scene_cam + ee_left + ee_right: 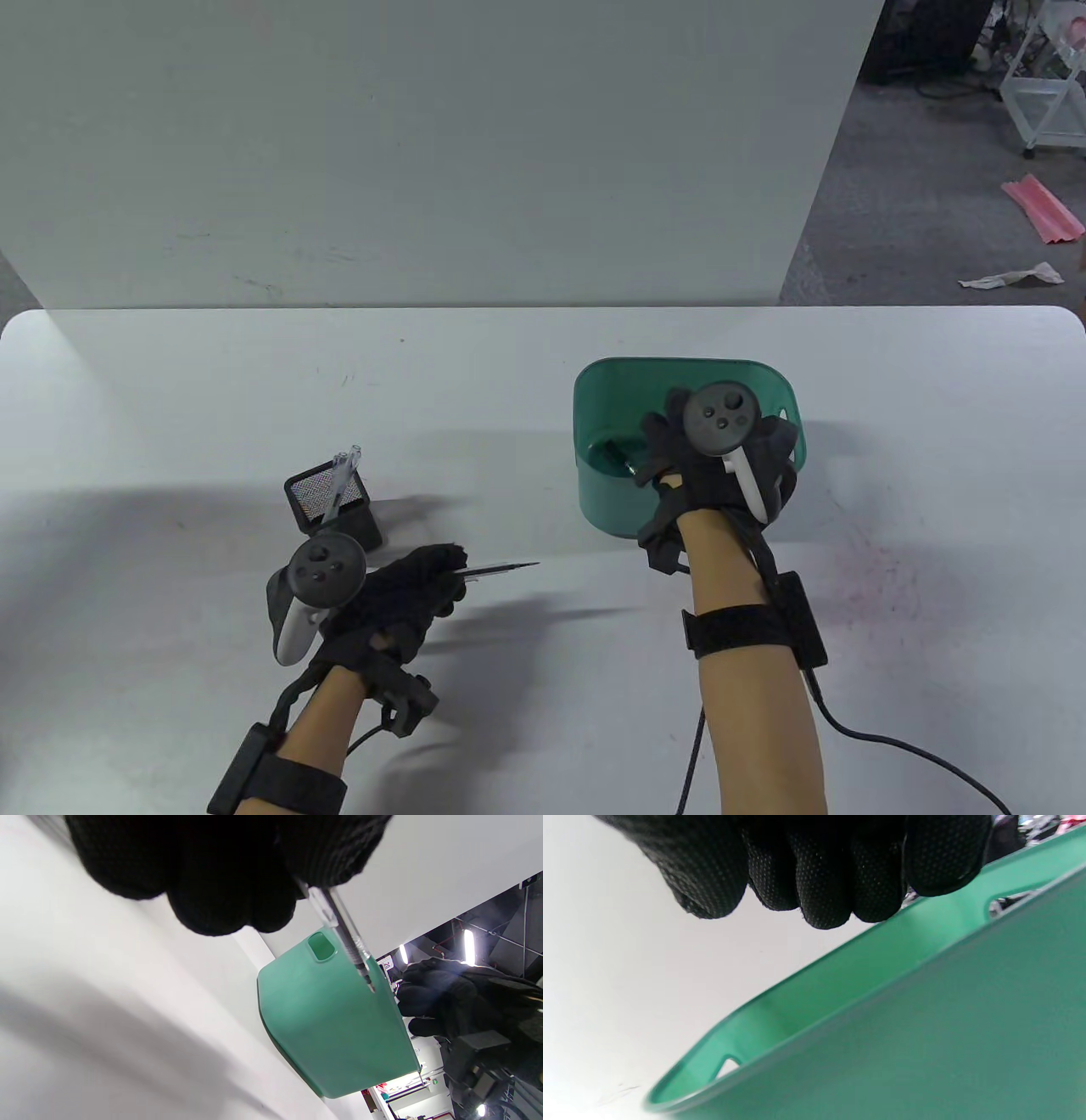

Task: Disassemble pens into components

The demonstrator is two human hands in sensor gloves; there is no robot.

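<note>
Two gloved hands work over a white bench (pixel 170 407). The left hand (pixel 399 594) has its fingers (pixel 220 891) curled round one end of a clear pen (pixel 501 569), gripping it so the barrel and its dark tip stick out past the fingertips, pointing toward the other hand. In the left wrist view the pen (pixel 339 929) slants away from the glove, its tip in line with the rim of a green plastic bin (pixel 331 1018).

Just beyond the left hand's knuckles stands a small black mesh holder (pixel 331 501), with clear pen parts (pixel 344 475) leaning upright inside it.

The right hand (pixel 721 467) hovers over the green bin (pixel 611 501), fingers reaching down past its rim. In the right wrist view those fingers (pixel 818 870) hang close together, bent at the tips, above the bin's inner wall (pixel 840 980). Nothing shows between them, though the view is partly blocked, so they may be empty. A small dark object lies in the bin beneath the fingers, too hidden to identify.
</note>
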